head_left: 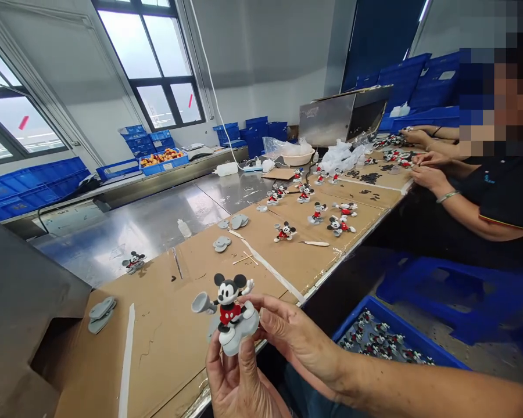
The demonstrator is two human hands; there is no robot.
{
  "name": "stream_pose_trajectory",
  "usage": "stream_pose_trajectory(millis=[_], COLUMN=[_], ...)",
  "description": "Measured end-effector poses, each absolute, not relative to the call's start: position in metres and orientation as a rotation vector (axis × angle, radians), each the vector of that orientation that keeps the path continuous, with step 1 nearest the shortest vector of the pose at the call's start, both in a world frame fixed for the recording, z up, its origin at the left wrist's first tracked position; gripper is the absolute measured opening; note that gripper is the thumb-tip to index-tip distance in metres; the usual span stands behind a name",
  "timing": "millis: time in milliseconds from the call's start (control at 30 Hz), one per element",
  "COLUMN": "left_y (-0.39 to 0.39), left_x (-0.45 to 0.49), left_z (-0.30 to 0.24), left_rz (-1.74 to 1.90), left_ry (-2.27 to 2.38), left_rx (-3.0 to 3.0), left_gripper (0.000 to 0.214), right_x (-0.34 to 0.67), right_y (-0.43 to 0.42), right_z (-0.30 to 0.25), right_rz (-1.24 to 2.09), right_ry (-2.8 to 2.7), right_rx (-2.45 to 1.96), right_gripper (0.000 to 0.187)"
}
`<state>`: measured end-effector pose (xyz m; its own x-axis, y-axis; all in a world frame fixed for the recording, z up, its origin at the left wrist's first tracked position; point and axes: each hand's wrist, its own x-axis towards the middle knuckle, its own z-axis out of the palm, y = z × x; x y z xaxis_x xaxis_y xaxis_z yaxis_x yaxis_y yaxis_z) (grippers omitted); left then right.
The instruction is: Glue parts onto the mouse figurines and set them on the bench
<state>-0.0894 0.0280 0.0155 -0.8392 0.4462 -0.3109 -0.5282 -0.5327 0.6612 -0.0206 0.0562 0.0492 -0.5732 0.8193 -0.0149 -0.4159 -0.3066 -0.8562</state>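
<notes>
My left hand (pixel 237 380) grips the grey base of a mouse figurine (pixel 229 310) with black ears, red shorts and a grey horn, held upright above the cardboard-covered table edge (pixel 165 342). My right hand (pixel 294 334) comes in from the right, its fingers pinched on the same grey base at the figurine's right side. Grey loose bases (pixel 101 313) lie on the cardboard to the left.
Several more figurines (pixel 318 212) stand along the cardboard further up the table. A blue crate of figurines (pixel 381 339) sits on the floor at the right. Another person's hands (pixel 427 174) work at the far right. A grey metal box (pixel 21 290) is at left.
</notes>
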Motion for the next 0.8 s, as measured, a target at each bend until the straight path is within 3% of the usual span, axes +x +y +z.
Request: stream_pose_trajectory(millis=[133, 433, 600, 800], left_y=[0.028, 0.027, 0.016, -0.01], left_x=[-0.085, -0.073, -0.073, -0.099], left_z=[0.021, 0.01, 0.003, 0.0], left_rz=[2.37, 2.366, 2.373, 2.261], left_ry=[1.14, 1.184, 1.19, 1.629], left_rx=[-0.114, -0.138, 0.003, 0.427], left_gripper=[0.06, 0.048, 0.051, 0.02], right_x=[-0.025, -0.029, -0.021, -0.003], right_y=[0.053, 0.048, 0.055, 0.065], right_z=[0.056, 0.05, 0.045, 0.034], right_rz=[2.031, 1.895, 1.988, 2.068], right_ry=[-1.033, -1.051, -1.001, -1.064], right_rx=[-0.523, -0.652, -0.648, -0.656], right_gripper=[0.035, 0.045, 0.046, 0.051])
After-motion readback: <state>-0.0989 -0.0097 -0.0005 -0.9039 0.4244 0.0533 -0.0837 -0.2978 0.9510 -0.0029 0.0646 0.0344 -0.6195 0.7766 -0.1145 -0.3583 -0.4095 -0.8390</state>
